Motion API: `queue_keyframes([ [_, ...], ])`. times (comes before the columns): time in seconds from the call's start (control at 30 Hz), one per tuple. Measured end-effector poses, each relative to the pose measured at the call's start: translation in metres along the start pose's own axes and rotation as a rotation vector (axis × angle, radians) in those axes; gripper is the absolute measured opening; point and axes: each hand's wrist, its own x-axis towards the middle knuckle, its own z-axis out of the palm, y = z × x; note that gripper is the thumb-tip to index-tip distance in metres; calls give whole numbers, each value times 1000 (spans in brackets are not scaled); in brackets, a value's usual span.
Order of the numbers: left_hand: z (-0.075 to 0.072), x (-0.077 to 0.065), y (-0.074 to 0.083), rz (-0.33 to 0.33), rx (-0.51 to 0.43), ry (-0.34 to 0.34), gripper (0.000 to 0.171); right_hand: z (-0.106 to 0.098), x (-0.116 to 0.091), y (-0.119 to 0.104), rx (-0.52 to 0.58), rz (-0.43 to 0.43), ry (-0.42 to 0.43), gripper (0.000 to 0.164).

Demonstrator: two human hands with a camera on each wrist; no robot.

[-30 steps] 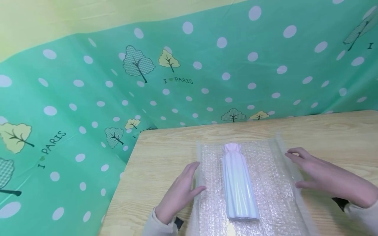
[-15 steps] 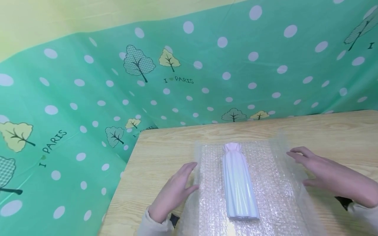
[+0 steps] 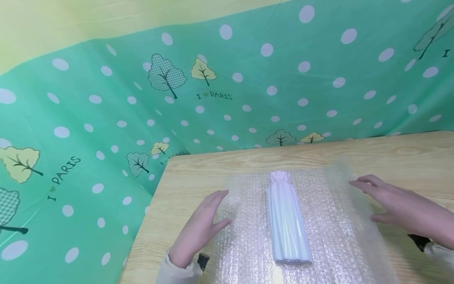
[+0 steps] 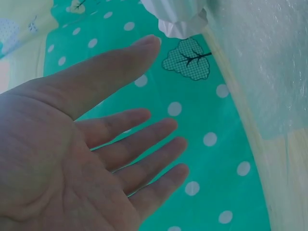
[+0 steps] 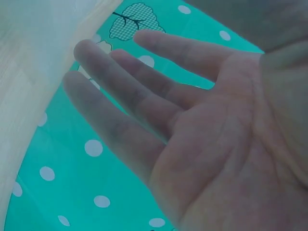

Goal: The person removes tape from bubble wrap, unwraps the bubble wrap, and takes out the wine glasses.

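A fluted vase (image 3: 288, 221), pink at its ruffled neck and pale blue below, lies on its side on a spread sheet of bubble wrap (image 3: 326, 221). Part of its ruffled rim shows at the top of the left wrist view, where the vase (image 4: 180, 17) looks white. My left hand (image 3: 198, 228) hovers at the wrap's left edge, thumb apart, fingers extended and nothing in the palm. Over on the other side, my right hand (image 3: 400, 205) is held above the wrap's right edge. In the right wrist view, the right palm (image 5: 211, 139) is bare and its fingers reach out loosely.
The wrap lies on a light wooden table (image 3: 198, 177) whose left and back edges are visible. Behind and to the left hangs a green cloth (image 3: 117, 86) with white dots and printed trees. A dark strap piece (image 3: 203, 260) sits at my left wrist.
My left hand has moved left and my right hand slightly right, away from the vase. The wrap's side edges have spread outward and flattened. The vase has stayed in place.
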Motion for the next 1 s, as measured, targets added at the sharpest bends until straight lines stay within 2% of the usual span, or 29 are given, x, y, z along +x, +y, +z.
queue_keyframes([
  [0.23, -1, 1, 2, -6, -23, -27, 77, 3, 0, -5, 35, 11, -8, 79],
  [0.37, 2, 2, 3, 11, -22, -24, 76, 2, 5, -14, 57, -7, 17, 74],
  [0.5, 5, 7, 5, -2, -54, -28, 75, 0, 11, -23, 80, -21, 33, 68],
  [0.73, 11, 16, 12, -51, -124, -70, 68, 0, 23, -40, 134, -15, 61, 76],
  [0.83, 13, 18, 14, -55, -134, -68, 67, 1, 28, -47, 136, -14, 64, 80],
  [1.0, 15, 23, 18, -40, -143, -61, 67, 3, 35, -55, 121, -12, 89, 76],
])
